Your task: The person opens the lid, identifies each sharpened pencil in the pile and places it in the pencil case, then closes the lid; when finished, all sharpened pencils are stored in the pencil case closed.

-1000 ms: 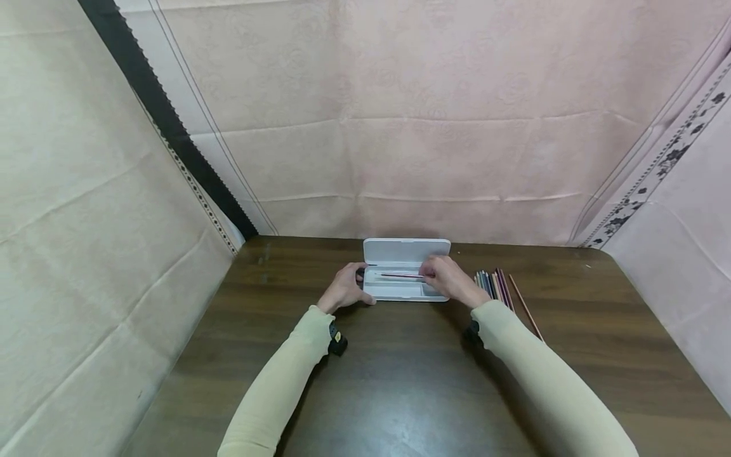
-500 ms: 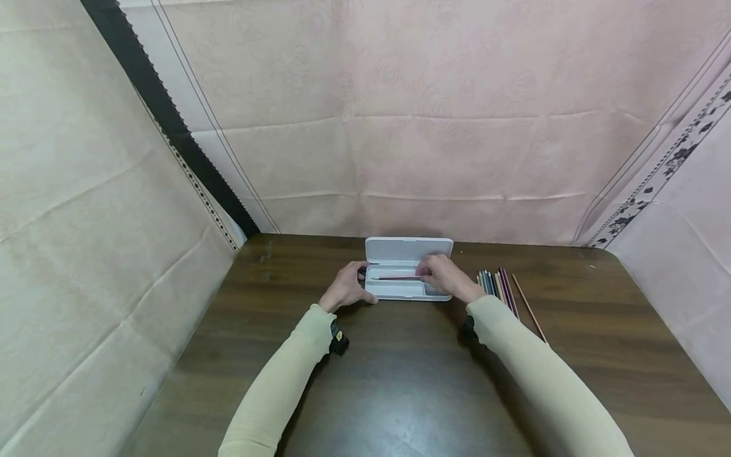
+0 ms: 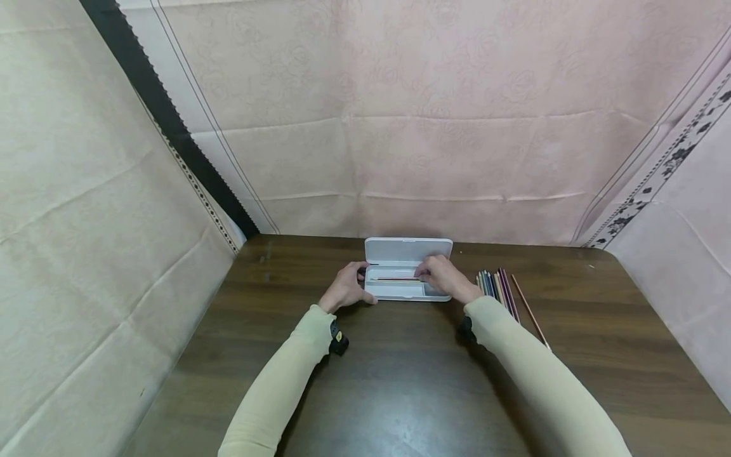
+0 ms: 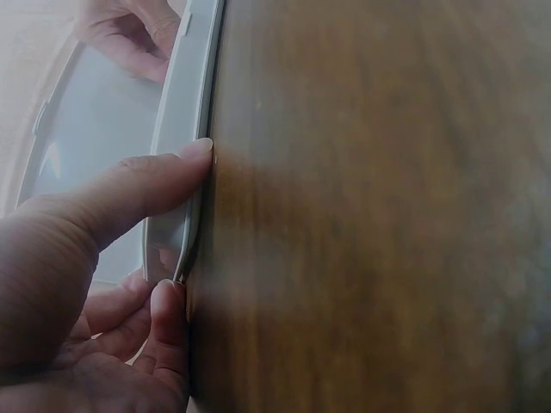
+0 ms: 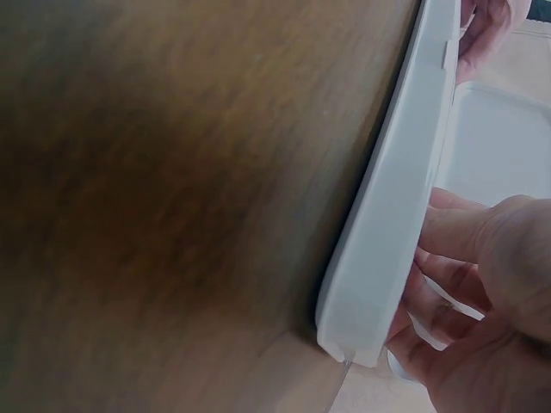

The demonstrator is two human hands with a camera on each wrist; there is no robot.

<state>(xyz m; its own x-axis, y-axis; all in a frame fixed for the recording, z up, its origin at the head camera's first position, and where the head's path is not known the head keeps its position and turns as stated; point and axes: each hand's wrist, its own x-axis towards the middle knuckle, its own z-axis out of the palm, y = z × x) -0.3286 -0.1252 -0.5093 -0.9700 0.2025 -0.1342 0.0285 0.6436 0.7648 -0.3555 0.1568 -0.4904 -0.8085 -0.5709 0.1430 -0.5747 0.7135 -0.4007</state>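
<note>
A white pencil case [image 3: 400, 298] lies with its lid [image 3: 408, 250] raised at the table's back edge. My left hand [image 3: 345, 289] grips its left end; in the left wrist view the hand's [image 4: 69, 267] thumb presses the front wall and fingers curl at the corner. Over the right part of the case, my right hand [image 3: 448, 279] pinches the right end of a thin pencil [image 3: 393, 279] lying lengthwise inside. From the right wrist view, the right hand's [image 5: 491, 275] fingers reach in behind the case wall [image 5: 379, 215], which hides the pencil.
Several coloured pencils [image 3: 502, 291] lie side by side right of the case, partly behind the right forearm. One brown pencil [image 3: 530, 311] lies apart, slanting. Pale cloth [image 3: 428, 158] hangs behind the brown wooden table [image 3: 400, 381].
The right hand has shifted slightly left and the pencil has come lower into the case, lying more level. The left hand keeps its grip; the view has moved slightly.
</note>
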